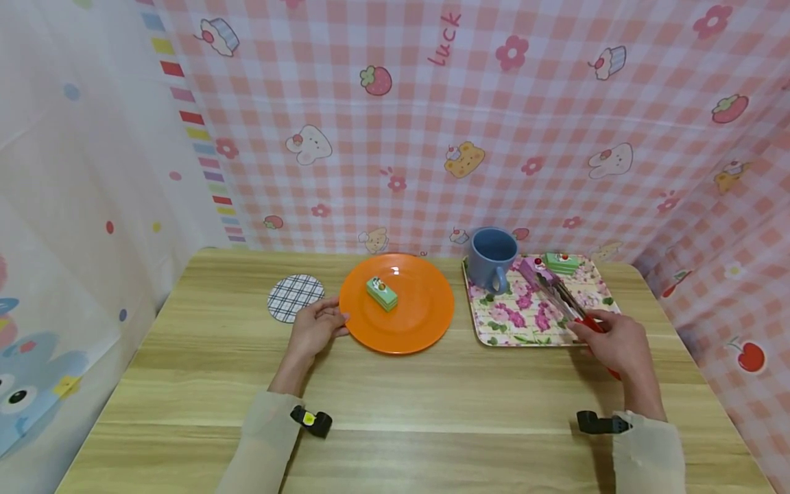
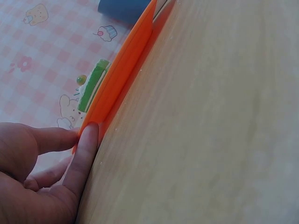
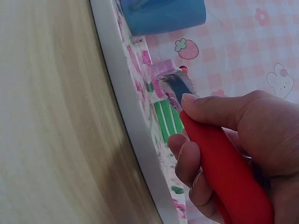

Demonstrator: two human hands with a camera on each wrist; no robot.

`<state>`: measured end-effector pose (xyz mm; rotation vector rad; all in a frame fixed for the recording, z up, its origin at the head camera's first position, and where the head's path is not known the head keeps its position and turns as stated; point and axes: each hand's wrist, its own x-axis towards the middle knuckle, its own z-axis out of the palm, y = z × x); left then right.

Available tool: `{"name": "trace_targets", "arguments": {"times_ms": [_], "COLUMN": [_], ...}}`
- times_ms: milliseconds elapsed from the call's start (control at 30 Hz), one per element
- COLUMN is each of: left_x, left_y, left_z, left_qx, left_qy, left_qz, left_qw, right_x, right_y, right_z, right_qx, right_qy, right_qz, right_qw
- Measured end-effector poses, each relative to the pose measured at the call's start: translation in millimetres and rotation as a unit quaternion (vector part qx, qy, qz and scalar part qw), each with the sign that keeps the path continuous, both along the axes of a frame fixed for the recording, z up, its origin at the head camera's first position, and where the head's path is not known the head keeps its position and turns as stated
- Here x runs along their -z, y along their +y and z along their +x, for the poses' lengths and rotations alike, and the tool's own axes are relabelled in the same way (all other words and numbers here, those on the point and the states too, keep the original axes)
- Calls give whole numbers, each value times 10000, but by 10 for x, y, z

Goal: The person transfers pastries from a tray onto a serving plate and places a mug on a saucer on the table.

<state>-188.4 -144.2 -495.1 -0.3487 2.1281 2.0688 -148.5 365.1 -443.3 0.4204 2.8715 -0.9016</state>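
My left hand [image 1: 315, 328] pinches the left rim of an orange plate [image 1: 426, 309], its fingertips at the edge in the left wrist view. A green toy cake slice [image 1: 382, 295] lies left of the plate's middle. My right hand [image 1: 617, 343] grips the red handle of a pair of tongs [image 3: 219, 168], which points up and left over a floral tray [image 1: 494, 326]. At the metal tips of the tongs is a purple-pink toy cake slice [image 1: 527, 269] with a red berry on top. Another green cake slice [image 1: 561, 263] sits just right of it on the tray.
A blue mug [image 1: 492, 257] stands at the tray's back left corner, close to the purple slice. Left of the plate lies a round checked coaster [image 1: 295, 296]. Pink checked cloth [image 1: 420, 137] hangs behind the wooden table [image 1: 432, 425].
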Motion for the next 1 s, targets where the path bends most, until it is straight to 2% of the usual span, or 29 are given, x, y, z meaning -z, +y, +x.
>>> {"name": "trace_targets", "arguments": {"times_ms": [400,700,1000], "left_x": [8,17,15], "left_y": [-9,-9,-3], "left_z": [6,-8,-6], "left_qx": [17,5,12], "left_qy": [22,30,56], "left_qz": [-32,50,42], "left_qw": [10000,10000,10000], "right_x": [-121,-219,-287], "right_y": [-54,-116,-153], "right_z": [43,79,103], "right_qx": [53,-99,4], "right_qy": [80,528,652], "right_qz": [-173,-124,-139], "right_qw": [9998,9985,9978]}}
